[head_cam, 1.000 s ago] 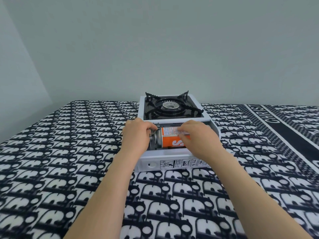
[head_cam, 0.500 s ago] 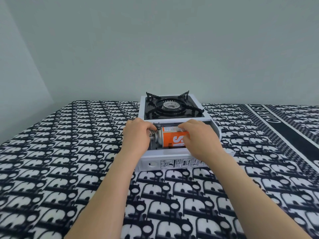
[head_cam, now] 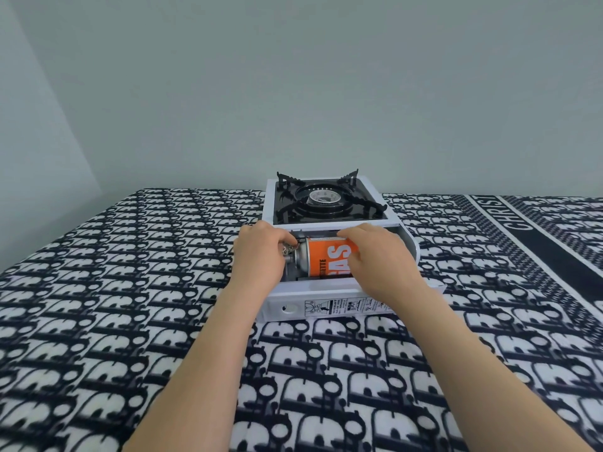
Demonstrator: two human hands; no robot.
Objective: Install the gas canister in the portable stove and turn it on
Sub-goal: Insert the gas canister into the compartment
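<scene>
**Both hands at the canister bay of a portable stove**

The right hand [head_cam: 375, 259] is curled over the orange gas canister [head_cam: 329, 261], fingers gripping its body, as it lies on its side in the open compartment at the near end of the white portable stove [head_cam: 321, 306]. The left hand [head_cam: 261, 256] is closed at the canister's silver nozzle end, fingertips pinched at the small metal fitting there; what exactly they grip cannot be told. Beyond the compartment sits the black burner [head_cam: 324, 200] with its pan supports. The stove rests on a surface covered with a black-and-white patterned cloth [head_cam: 130, 305], before a plain pale wall [head_cam: 293, 93].
</scene>
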